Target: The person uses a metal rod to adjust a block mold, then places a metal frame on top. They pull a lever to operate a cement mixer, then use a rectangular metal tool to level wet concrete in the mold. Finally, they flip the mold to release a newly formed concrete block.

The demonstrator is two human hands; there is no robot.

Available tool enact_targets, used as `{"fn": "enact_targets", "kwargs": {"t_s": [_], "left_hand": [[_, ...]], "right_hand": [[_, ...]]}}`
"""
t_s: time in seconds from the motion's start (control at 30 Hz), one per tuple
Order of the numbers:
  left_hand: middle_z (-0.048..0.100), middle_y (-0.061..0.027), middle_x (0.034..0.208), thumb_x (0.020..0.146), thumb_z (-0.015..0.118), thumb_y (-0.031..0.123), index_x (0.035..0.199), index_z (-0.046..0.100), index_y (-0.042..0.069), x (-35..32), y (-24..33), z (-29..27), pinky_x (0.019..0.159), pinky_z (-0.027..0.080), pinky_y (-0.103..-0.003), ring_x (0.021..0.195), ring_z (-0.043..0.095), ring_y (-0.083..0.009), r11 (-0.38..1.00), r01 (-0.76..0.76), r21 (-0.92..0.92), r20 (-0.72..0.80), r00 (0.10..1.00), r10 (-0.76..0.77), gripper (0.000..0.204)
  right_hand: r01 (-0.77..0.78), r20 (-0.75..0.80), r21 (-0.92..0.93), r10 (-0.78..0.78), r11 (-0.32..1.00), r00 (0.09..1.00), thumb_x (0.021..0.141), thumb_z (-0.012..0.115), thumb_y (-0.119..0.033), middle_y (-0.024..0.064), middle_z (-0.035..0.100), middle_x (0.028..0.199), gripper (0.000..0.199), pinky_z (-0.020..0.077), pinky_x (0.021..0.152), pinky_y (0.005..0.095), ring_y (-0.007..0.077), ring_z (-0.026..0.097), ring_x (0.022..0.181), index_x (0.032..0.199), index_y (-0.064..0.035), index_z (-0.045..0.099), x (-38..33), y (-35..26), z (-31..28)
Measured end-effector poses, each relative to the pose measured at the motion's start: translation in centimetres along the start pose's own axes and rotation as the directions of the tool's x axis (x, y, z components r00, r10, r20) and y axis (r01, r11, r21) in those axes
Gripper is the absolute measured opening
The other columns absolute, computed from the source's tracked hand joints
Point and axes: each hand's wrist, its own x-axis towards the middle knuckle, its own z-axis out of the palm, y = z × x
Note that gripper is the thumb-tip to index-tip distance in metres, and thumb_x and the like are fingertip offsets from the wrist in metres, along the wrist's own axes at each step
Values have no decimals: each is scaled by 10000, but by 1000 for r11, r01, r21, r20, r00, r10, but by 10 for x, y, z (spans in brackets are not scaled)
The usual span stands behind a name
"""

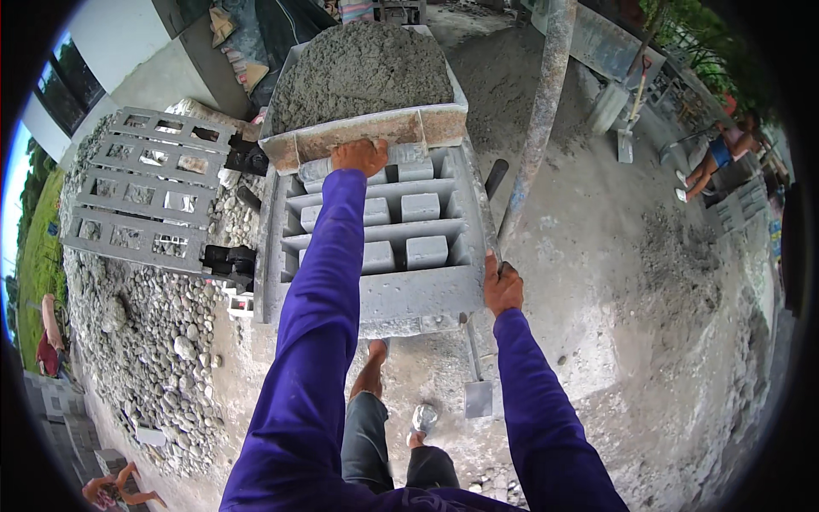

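A block mould (418,282) lies below me, grey and cement-coated, with rows of square cores (426,252) between dividing walls. Behind its far row stands a metal feed box (444,121) heaped with damp grey concrete mix (367,72). My left hand (360,157) reaches over the mould, fingers closed around a handle bar (408,154) at the box's near wall. The hand covers the middle of that bar. Lower down, my right hand (503,286) is wrapped on the mould frame's right side rail (479,205); its fingertips are partly hidden.
A slotted metal grid (149,192) is hinged out left, above a gravel pile (158,350). A slanting pole (546,94) rises at right, near a dark lever (496,177). A flat metal plate (479,398) hangs low. Farther right are a shovel (633,115) and a person (721,154).
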Motion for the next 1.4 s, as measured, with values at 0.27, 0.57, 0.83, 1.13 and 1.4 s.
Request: {"fn": "enact_targets", "kwargs": {"t_s": [0.27, 0.57, 0.83, 1.13, 1.4], "left_hand": [[691, -208, 1127, 931, 323, 514, 1091, 719, 23, -160, 10, -19, 1089, 330, -502, 1151, 609, -359, 999, 21, 32, 86, 996, -24, 650], [668, -268, 1111, 861, 564, 484, 997, 699, -64, -251, -12, -39, 1068, 352, -490, 1137, 585, -408, 965, -162, -205, 146, 970, 193, 581], [659, -239, 1186, 775, 295, 904, 1221, 665, 18, -232, -16, -51, 1054, 407, -503, 1211, 573, -384, 995, -68, -70, 365, 927, 88, 1058], [724, -191, 980, 893, 600, 584, 1062, 720, 19, -224, -26, -32, 875, 533, -446, 978, 697, -336, 824, -96, -559, 102, 978, 183, 602], [714, -143, 947, 806, 627, 135, 1001, 720, 84, -81, 69, -66, 767, 550, -426, 855, 691, -333, 810, -518, -275, -268, 850, 453, 223]], "right_hand": [[-17, 11, -41, 18, 999, 1000, 905, 403, -701, 307, 650, 1116, 787, 467, 973, 489, 468, 604, 1095, 1102, 8, 680, 14, 1, 4], [-17, 70, 149, 7, 989, 998, 850, 408, -791, 277, 686, 1006, 896, 540, 824, 455, 412, 679, 932, 1116, 26, 662, 28, 34, 3], [-605, 636, 309, 314, 734, 705, 888, 412, -761, 156, 692, 825, 832, 502, 464, 342, 240, 660, 555, 1150, 5, 606, -191, 217, -13], [-891, 545, -103, 774, 442, 321, 923, 585, -286, 251, 687, 934, 404, 576, 556, 479, 364, 713, 709, 1117, 68, 586, -395, 350, -59], [-755, 418, 289, 632, 589, 653, 917, 630, -402, 202, 706, 832, 460, 508, 409, 352, 269, 689, 559, 1110, 14, 597, -285, 218, -35]]}}
